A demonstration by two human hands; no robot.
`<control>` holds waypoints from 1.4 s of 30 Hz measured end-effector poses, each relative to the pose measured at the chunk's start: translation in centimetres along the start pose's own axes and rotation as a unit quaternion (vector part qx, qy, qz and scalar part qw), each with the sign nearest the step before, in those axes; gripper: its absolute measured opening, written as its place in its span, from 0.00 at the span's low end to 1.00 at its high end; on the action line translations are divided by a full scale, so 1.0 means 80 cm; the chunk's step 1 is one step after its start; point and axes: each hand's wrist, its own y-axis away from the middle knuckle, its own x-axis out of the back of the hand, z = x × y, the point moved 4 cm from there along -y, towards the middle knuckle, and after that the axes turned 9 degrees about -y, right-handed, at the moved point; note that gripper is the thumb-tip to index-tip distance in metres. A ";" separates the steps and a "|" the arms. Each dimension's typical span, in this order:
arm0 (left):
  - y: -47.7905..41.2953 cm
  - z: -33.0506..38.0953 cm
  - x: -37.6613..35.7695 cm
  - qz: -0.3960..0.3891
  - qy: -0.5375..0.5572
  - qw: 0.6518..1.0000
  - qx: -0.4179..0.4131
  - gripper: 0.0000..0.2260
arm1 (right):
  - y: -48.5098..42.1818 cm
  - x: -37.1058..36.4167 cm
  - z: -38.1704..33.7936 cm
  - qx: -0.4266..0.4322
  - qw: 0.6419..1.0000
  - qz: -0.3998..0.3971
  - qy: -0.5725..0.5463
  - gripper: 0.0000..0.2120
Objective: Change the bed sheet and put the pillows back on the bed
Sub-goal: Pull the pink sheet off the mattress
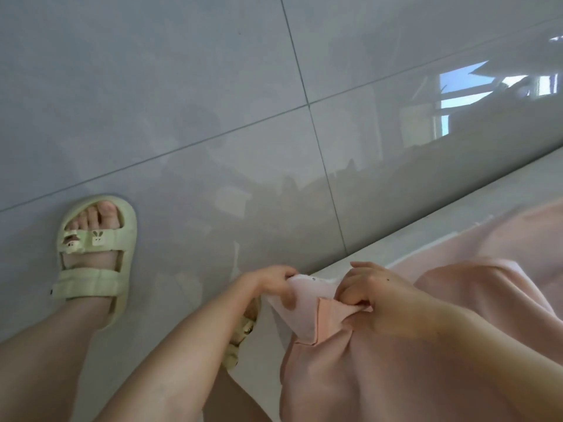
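At the near edge of the bed point(441, 223), both hands work one corner of the pink sheet point(350, 376), which lies over the mattress and hangs down toward the tiled floor point(182, 102). The left hand point(271, 283) pinches the pale corner flap from the floor side, its fingers curled round the cloth. The right hand point(377, 303) grips the folded hem just beside it, thumb and fingers closed on the fabric. Whether this sheet is going on or coming off I cannot tell; it looks like a corner being sorted out. To do it well, find the seam first, spread the hem flat between the two grips, then pull evenly so no twist runs into the cloth. The hanging fabric falls just beside a sandal point(243, 327) half hidden under the left forearm, and a step on it would likely drag the sheet askew. No pillows are in view.
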 end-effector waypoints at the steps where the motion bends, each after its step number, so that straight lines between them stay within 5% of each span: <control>1: 0.003 -0.006 0.003 0.003 0.012 1.000 -0.005 0.20 | 0.003 0.001 0.001 -0.003 1.000 0.004 -0.006 0.15; 3: 0.023 -0.018 0.008 0.017 -0.013 1.000 0.009 0.08 | 0.011 0.008 -0.005 0.004 0.999 0.035 -0.016 0.18; 7: 0.098 -0.024 0.029 0.121 -0.017 0.991 0.048 0.16 | 0.042 0.031 -0.052 0.043 0.991 0.130 -0.012 0.23; 13: 0.281 0.086 0.101 0.307 -0.092 0.947 -0.020 0.17 | 0.123 0.063 -0.178 0.116 0.959 0.227 0.125 0.15; 24: 0.579 0.356 0.017 0.220 -0.120 0.946 -0.204 0.11 | 0.370 0.098 -0.364 0.106 0.851 0.486 0.172 0.10; 27: 0.613 0.395 -0.028 0.191 -0.141 0.947 -0.216 0.09 | 0.414 0.101 -0.368 0.137 0.863 0.466 0.138 0.05; 37: 0.662 0.426 -0.111 0.249 -0.248 0.921 -0.168 0.08 | 0.538 0.074 -0.357 0.108 0.830 0.536 0.109 0.11; 42: 0.692 0.399 -0.119 0.282 -0.149 0.937 -0.140 0.05 | 0.610 0.074 -0.330 0.070 0.811 0.578 0.054 0.09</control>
